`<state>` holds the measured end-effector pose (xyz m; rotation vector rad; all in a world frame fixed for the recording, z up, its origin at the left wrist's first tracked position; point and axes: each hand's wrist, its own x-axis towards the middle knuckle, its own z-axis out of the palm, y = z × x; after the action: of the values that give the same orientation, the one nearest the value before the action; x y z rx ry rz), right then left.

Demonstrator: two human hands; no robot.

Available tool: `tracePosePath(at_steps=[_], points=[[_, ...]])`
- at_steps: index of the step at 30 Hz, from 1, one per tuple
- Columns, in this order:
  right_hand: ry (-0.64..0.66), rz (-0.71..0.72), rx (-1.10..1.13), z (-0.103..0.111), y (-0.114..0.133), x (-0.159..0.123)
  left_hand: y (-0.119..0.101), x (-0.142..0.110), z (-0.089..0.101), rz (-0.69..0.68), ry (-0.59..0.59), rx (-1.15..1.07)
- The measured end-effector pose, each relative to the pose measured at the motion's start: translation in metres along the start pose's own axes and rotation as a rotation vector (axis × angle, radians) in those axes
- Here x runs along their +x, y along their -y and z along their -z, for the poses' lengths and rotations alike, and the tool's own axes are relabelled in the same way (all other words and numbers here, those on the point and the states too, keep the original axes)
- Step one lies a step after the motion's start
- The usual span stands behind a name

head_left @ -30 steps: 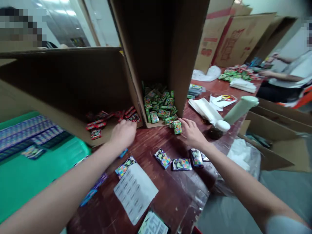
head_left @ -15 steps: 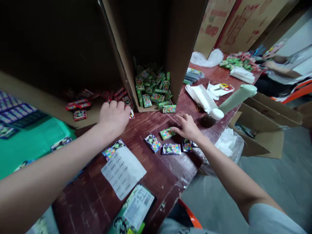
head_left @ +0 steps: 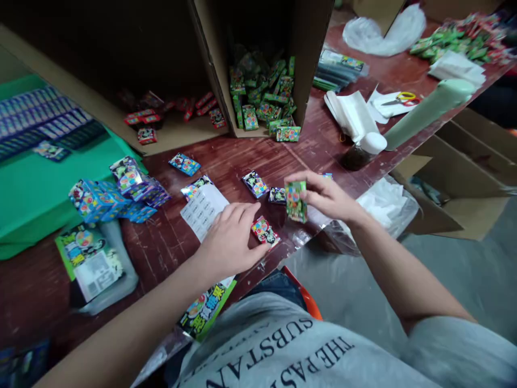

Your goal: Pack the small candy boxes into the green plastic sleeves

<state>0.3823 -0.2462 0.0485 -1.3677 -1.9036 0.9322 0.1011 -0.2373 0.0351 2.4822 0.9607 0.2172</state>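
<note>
The left cardboard box (head_left: 177,138) had red packets (head_left: 147,136) scattered inside, and the right cardboard box (head_left: 312,46) was piled with green packets (head_left: 250,117). Shirt (head_left: 283,328) said "THE PAST", plus a cut-off "SUBSTAN". Right hand (head_left: 329,196) had a single green pack (head_left: 296,203) pinched between thumb and fingers by the front edge of the table (head_left: 230,156). Left hand's (head_left: 230,242) fingers were loosely spread, gripping nothing, with one red pack (head_left: 265,231) lying between thumb and index, near that edge too.

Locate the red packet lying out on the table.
In the head view, the red packet lies just right of centre, beside the left hand near the edge of the table, left of the green packet in the right hand.
</note>
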Motion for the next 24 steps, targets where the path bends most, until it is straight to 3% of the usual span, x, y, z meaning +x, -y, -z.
tracePosePath(at_steps=[4, 7, 11, 14, 16, 20, 24], points=[[-0.001, -0.174, 0.065, -0.040, -0.012, -0.055, -0.022, -0.003, -0.027, 0.135, 0.007, 0.075], [-0.050, -0.129, -0.145, -0.057, -0.022, -0.069, -0.033, -0.006, -0.039, 0.152, 0.001, 0.133], [-0.042, 0.000, -0.439, -0.054, -0.021, -0.077, -0.038, -0.007, -0.038, 0.227, 0.008, 0.228], [0.051, 0.000, -0.511, -0.050, -0.016, -0.083, -0.039, 0.004, -0.037, 0.317, 0.077, 0.340], [0.046, -0.039, -0.562, -0.050, -0.014, -0.086, -0.038, 0.014, -0.038, 0.415, 0.128, 0.355], [-0.030, -0.199, -0.678, -0.056, -0.009, -0.081, -0.036, 0.029, -0.039, 0.513, 0.216, 0.284], [-0.108, -0.539, -0.755, -0.075, 0.005, -0.066, -0.039, 0.036, -0.041, 0.508, 0.267, 0.242]])
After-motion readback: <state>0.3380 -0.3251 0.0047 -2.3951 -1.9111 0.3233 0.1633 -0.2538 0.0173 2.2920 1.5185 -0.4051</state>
